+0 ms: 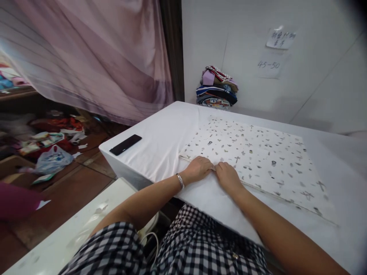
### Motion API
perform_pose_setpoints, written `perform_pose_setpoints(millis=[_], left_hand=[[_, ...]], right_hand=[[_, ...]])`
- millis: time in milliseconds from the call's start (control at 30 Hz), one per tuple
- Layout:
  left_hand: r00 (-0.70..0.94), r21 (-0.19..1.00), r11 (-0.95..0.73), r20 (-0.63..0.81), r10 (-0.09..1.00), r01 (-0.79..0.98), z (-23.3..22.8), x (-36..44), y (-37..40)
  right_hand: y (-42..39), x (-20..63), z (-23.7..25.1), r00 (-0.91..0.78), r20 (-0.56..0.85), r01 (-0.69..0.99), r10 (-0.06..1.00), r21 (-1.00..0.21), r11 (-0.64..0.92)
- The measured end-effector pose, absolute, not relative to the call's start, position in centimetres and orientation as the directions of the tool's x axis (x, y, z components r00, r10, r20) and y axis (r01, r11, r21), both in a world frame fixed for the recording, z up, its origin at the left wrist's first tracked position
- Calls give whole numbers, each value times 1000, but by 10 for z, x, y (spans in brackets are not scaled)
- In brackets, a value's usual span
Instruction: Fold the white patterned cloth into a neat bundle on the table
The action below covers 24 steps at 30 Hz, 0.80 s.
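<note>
A white cloth with small grey and black printed figures lies spread flat on the white-covered table. At its near edge, toward the left end, my left hand is closed on the fabric, a patterned bracelet round the wrist. Right beside it, my right hand pinches the same edge, so the two hands almost meet. A small bit of cloth shows between the fingertips. The rest of the near edge runs off to the right past my right forearm.
A black phone rests near the table's left edge. Folded fabrics are stacked at the back against the wall. Left of the table hangs a pink curtain; bags and scraps lie on the floor. A white surface stands at lower left.
</note>
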State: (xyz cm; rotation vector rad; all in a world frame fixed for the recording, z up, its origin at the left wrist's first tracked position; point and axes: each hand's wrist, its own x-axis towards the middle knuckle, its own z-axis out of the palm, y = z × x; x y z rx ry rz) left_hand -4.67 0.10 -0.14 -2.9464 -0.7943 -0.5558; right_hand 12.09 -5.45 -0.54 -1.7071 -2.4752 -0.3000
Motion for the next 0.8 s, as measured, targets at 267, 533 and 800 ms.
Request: perform_pose_setpoints(millis=[267, 533, 800], left_hand=[[650, 172, -762, 428, 628, 624, 6, -123, 17], [340, 400, -446, 311, 888, 801, 5, -162, 22], [216, 507, -299, 216, 952, 809, 5, -145, 32]], right_hand=[[-56, 128, -16, -373, 288, 926, 882, 62, 372], [-53, 128, -21, -365, 333, 925, 869, 25, 379], [-55, 127, -18, -357, 341, 927, 870, 13, 375]])
